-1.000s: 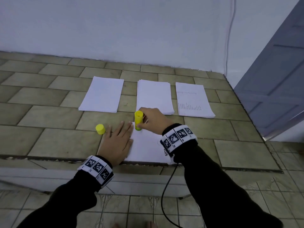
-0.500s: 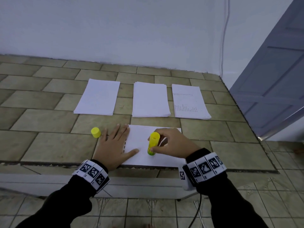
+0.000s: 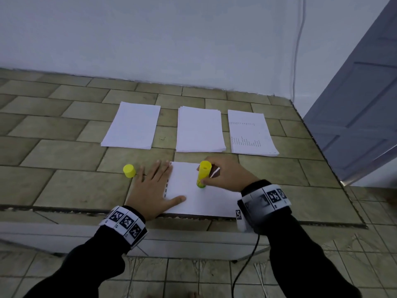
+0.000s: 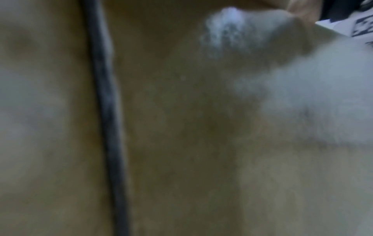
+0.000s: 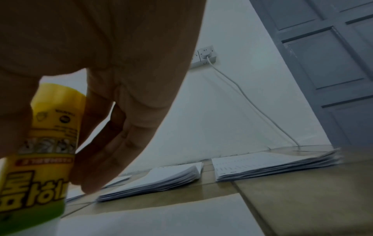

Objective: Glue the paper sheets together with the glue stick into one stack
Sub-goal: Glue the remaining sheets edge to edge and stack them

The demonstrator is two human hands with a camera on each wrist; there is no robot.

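A white paper sheet (image 3: 193, 196) lies at the near edge of the tiled ledge. My left hand (image 3: 154, 188) rests flat on the sheet's left side, fingers straight and spread. My right hand (image 3: 223, 176) grips a yellow glue stick (image 3: 203, 174) upright, its tip down on the sheet's middle. In the right wrist view the glue stick (image 5: 43, 151) shows a printed label and a green lower end, with fingers (image 5: 105, 143) curled behind it. The glue stick's yellow cap (image 3: 129, 171) lies on the tiles left of my left hand. The left wrist view is blurred.
Three paper stacks lie in a row farther back: a left stack (image 3: 133, 125), a middle stack (image 3: 200, 130) and a printed right stack (image 3: 250, 133). A grey door (image 3: 361, 117) stands at the right. A white cable (image 5: 248, 99) runs from a wall socket (image 5: 206, 55). The ledge's front edge (image 3: 64, 209) is close.
My right hand has carried the glue stick from the sheet's far left corner toward its middle, then slightly farther away. The left hand stays flat on the sheet.
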